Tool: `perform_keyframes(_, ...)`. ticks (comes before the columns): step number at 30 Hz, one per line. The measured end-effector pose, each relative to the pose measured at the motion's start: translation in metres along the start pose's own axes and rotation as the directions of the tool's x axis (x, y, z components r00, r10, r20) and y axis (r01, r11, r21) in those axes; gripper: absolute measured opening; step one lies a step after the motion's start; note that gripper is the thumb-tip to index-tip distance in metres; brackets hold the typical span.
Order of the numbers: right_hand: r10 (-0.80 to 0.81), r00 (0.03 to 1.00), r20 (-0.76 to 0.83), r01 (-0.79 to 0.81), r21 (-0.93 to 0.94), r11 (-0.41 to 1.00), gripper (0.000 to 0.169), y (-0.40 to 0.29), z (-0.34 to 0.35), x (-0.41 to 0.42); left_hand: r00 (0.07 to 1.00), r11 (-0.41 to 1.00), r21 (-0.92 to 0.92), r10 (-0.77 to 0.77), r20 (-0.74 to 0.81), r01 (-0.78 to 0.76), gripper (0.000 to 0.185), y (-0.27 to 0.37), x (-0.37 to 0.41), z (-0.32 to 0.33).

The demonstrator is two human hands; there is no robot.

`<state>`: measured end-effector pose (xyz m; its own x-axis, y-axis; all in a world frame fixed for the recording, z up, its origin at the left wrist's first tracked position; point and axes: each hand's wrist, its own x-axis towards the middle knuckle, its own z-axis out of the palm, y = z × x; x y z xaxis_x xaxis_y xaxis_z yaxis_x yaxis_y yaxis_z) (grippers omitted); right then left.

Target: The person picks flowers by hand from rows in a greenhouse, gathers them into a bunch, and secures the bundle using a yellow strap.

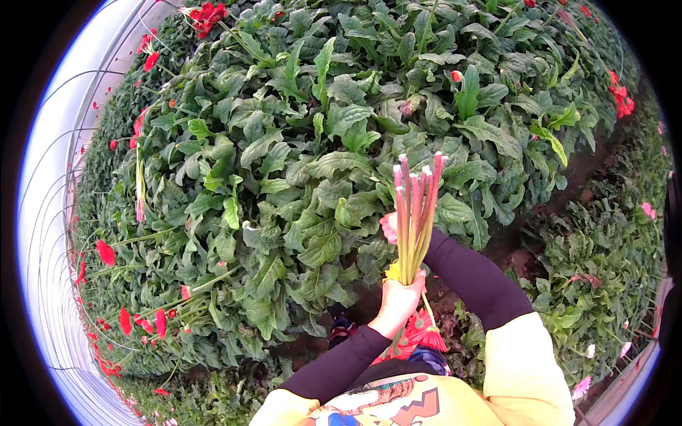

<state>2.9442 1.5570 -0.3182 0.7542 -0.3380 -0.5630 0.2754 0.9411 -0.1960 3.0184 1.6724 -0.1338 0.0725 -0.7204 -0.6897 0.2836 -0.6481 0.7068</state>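
A bunch of cut red gerbera daisies is held upside down before my body, its thick green and pinkish flower stems (416,223) pointing up and away from me. My left hand (399,303) is closed around the stems, just above the red blooms (418,333) that hang near my waist. A small yellow thing (393,270) shows beside the stems at this hand. My right hand (390,228) is behind the stems, mostly hidden by them; only some fingers show, so I cannot tell what it holds.
A dense bed of green gerbera leaves (319,160) fills the view ahead. A stem bundle (140,186) lies on the leaves at left, another red bunch (206,18) at upper left and one (620,98) at upper right. A narrow soil path (581,175) separates the right-hand bed (586,277).
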Motion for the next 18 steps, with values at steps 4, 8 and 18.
perform_keyframes(4,-0.079,0.980,-0.185,0.075,-0.031,0.997,0.014,-0.013,0.095,-0.014,0.997,0.993,-0.114,0.002,0.078,0.007,0.006,0.018,0.000,-0.026)
perform_keyframes(8,-0.056,0.927,-0.370,0.113,0.135,0.984,0.011,-0.025,0.116,0.032,0.987,0.986,-0.165,0.054,0.153,-0.028,0.018,0.055,0.020,-0.077)
perform_keyframes(18,-0.162,0.777,-0.609,0.468,0.387,0.794,0.020,0.026,0.160,0.146,0.982,0.993,-0.109,-0.015,0.191,0.037,0.009,0.095,0.072,-0.200)
